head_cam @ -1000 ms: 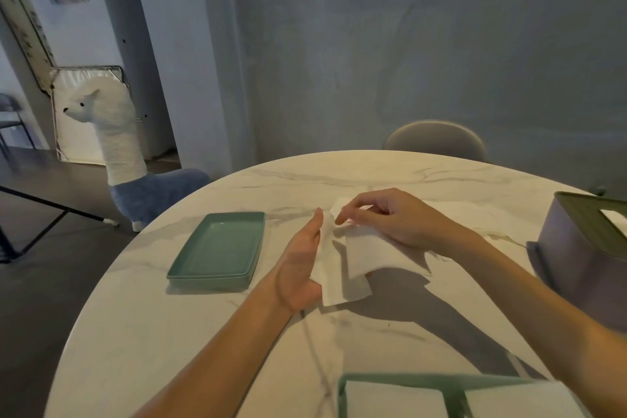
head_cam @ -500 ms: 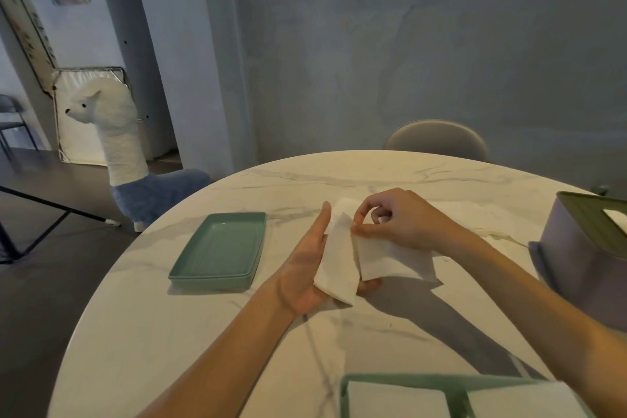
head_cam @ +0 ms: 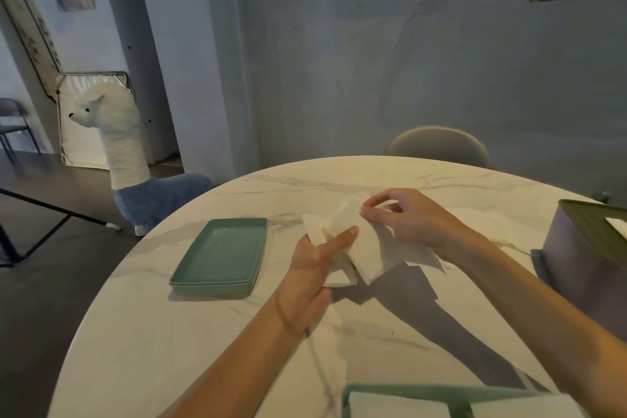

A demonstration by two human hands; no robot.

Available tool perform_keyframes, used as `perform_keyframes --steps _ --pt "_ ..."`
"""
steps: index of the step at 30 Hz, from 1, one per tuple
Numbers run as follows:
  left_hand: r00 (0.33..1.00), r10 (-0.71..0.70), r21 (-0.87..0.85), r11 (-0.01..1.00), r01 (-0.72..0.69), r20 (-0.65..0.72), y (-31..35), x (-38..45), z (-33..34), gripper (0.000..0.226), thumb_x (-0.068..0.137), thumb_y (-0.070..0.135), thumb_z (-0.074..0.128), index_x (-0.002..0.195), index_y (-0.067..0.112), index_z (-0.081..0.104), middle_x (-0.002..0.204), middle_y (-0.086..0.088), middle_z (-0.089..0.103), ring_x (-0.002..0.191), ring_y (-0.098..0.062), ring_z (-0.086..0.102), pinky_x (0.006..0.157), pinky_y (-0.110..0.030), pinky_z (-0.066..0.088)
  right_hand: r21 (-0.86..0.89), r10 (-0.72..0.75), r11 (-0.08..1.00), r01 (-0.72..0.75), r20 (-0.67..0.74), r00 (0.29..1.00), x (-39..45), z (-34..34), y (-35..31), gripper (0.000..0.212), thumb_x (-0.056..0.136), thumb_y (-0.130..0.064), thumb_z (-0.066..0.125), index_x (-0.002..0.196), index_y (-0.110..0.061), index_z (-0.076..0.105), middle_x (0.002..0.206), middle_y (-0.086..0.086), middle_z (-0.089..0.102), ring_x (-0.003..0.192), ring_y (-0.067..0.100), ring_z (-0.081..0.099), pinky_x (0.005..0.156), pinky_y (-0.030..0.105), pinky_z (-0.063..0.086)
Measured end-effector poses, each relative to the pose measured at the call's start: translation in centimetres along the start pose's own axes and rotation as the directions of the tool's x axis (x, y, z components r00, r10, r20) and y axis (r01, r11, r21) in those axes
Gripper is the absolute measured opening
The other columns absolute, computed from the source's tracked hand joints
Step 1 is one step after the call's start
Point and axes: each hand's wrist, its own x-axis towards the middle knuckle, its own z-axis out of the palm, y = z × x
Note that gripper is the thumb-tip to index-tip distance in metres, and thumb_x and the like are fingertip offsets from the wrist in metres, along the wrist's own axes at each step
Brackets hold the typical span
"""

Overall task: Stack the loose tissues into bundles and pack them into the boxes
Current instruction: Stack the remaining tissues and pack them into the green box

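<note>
My left hand holds a small bundle of white tissues above the marble table, thumb laid across the top sheet. My right hand pinches the upper edge of the same tissues between thumb and fingers. More loose tissues lie flat on the table behind my right wrist. A grey tissue box with a green slotted lid stands at the right edge. A green box with white tissue stacks inside sits at the near edge.
A green rectangular tray lies on the table left of my hands. A chair back shows beyond the far table edge. A plush alpaca stands on the floor to the left.
The tissues have been lifted and turned. My left hand went from lying edge-up beside them to gripping them with the thumb on top. My right hand shifted slightly right, still pinching.
</note>
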Motion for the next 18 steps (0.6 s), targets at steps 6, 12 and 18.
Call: perform_keyframes --steps 6,12,18 --pt "0.994 -0.099 -0.111 0.989 0.094 -0.036 -0.5 1.3 -1.6 0.058 0.095 0.057 0.067 0.140 0.021 0.060 0.137 -0.016 0.064 0.129 -0.037 0.059 0.104 -0.065 0.048 -0.022 0.006 1.000 -0.003 0.148 0.989 -0.7 -1.3 -0.3 0.028 0.083 -0.058 0.073 0.095 -0.033 0.076 0.103 -0.017 0.064 0.095 0.012 0.057 0.088 0.033 0.047" --pt "0.972 -0.223 -0.446 0.864 0.233 0.074 0.4 1.7 -1.2 0.070 0.103 0.065 0.030 0.145 0.016 0.055 0.127 -0.017 0.070 0.100 -0.035 0.072 0.095 -0.049 0.052 0.275 0.075 0.952 -0.131 0.206 0.976 -0.8 -1.0 -1.3 0.037 0.067 -0.051 0.084 0.093 -0.024 0.081 0.103 0.004 0.076 0.102 0.030 0.067 0.085 0.038 0.056" --pt "0.951 -0.275 -0.378 0.873 0.308 0.138 0.2 1.3 -1.5 0.074 0.097 0.067 0.048 0.135 0.006 0.066 0.133 -0.018 0.065 0.111 -0.032 0.065 0.106 -0.048 0.046 -0.086 -0.019 0.996 0.025 0.075 0.997 -1.0 1.2 -0.7 0.031 0.086 -0.057 0.072 0.093 -0.027 0.075 0.103 -0.010 0.068 0.101 0.017 0.058 0.079 0.028 0.046"
